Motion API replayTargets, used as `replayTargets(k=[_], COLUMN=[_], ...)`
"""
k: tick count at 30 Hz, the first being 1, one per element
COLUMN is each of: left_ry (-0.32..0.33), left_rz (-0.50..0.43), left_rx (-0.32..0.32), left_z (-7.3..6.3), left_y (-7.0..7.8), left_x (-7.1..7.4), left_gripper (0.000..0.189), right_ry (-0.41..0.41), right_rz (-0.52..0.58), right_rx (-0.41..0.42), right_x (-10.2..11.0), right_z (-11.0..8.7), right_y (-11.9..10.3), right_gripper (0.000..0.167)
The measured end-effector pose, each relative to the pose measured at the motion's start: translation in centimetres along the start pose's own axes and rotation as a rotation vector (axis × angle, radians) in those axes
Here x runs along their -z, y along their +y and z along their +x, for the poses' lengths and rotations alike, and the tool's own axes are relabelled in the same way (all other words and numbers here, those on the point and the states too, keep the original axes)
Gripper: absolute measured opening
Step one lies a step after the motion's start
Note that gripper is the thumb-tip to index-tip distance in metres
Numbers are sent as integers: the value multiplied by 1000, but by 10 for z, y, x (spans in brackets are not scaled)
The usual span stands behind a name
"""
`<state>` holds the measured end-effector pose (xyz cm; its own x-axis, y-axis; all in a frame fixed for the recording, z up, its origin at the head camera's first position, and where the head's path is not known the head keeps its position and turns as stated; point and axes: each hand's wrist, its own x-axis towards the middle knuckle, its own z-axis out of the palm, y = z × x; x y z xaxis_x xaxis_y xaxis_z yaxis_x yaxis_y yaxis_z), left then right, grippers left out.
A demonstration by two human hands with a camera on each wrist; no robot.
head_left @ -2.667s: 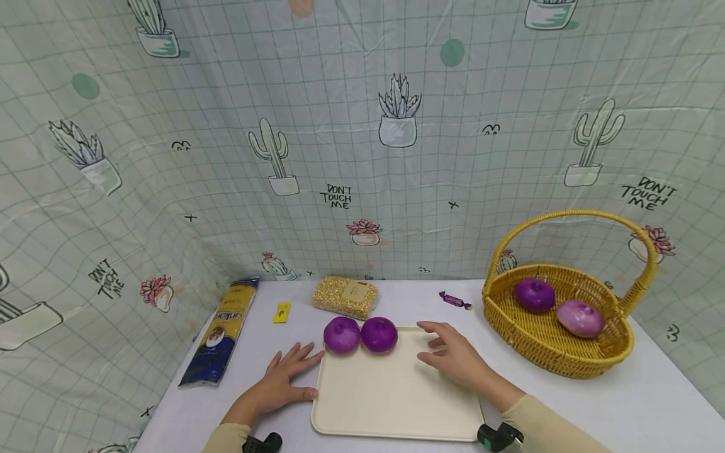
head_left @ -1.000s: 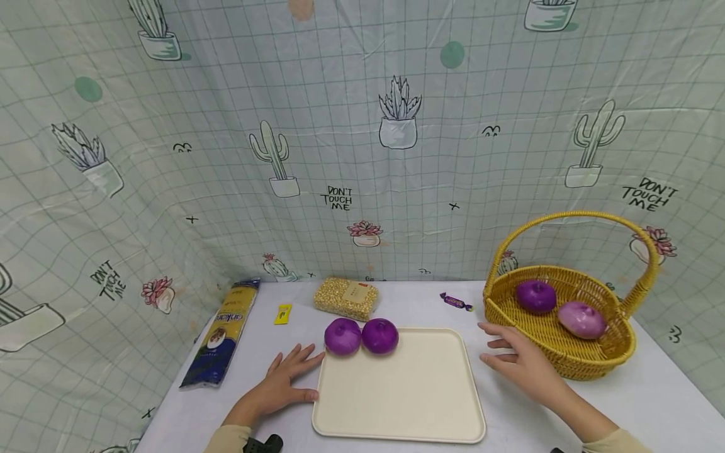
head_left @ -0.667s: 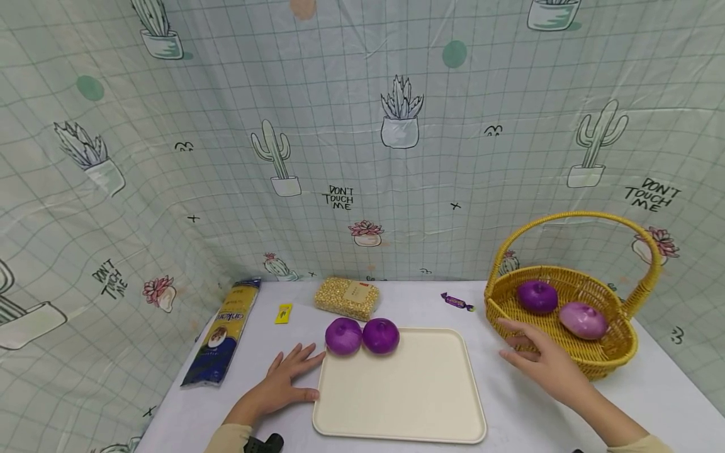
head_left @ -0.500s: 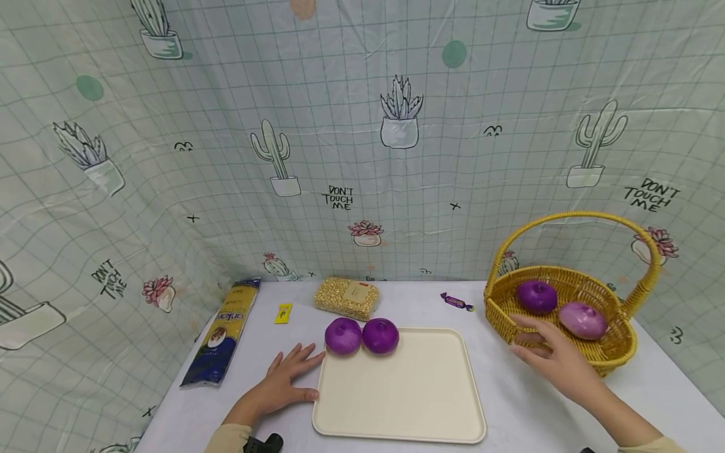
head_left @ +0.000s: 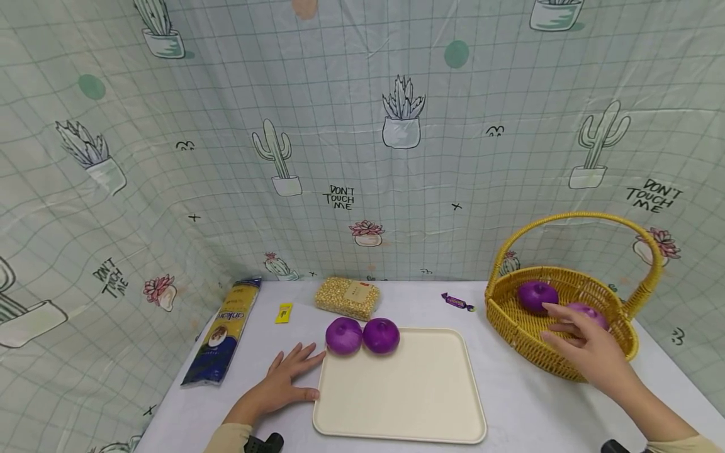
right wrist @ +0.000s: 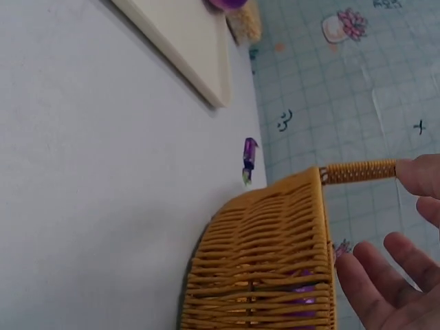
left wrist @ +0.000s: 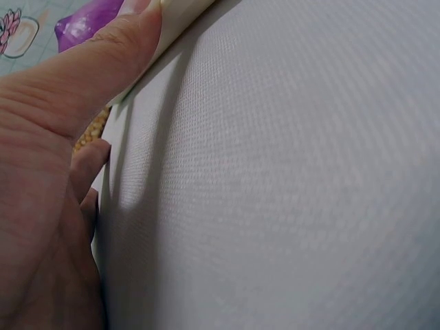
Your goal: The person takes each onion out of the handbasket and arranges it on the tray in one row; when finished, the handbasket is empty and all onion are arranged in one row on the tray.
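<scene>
— Fingers spread and relaxed on both our hands: the left hand [head_left: 281, 385] lies flat on the table [head_left: 527, 412], thumb against the tray [head_left: 399, 402]; the right hand [head_left: 589, 349] hovers over the basket [head_left: 527, 330], holding nothing.

— How far along are we?

— About halfway, we judge. Two smooth, round purple onions [head_left: 362, 335] sit touching at the tray's far edge. A dark onion [head_left: 537, 296] and a paler one [head_left: 591, 311] remain in the woven yellow basket, under its arched handle.
</scene>
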<state>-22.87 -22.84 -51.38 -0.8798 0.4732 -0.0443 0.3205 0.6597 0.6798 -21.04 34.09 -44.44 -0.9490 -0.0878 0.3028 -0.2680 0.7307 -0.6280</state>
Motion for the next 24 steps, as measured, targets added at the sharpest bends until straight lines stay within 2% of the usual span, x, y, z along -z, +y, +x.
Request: replayTargets(k=[6, 17, 24], left_ry=[-3, -11, -4], left_rz=[7, 19, 13], left_rx=[7, 20, 16], left_z=[1, 3, 2], left_y=[0, -4, -4], left_x=[0, -2, -2], left_gripper=[81, 82, 82], right_ry=[7, -32, -21], right_rz=[-31, -106, -167], right_rx=[-8, -78, -166], right_x=[8, 20, 23], right_z=[3, 8, 15], right_y=[15, 41, 50], right_gripper=[53, 57, 60])
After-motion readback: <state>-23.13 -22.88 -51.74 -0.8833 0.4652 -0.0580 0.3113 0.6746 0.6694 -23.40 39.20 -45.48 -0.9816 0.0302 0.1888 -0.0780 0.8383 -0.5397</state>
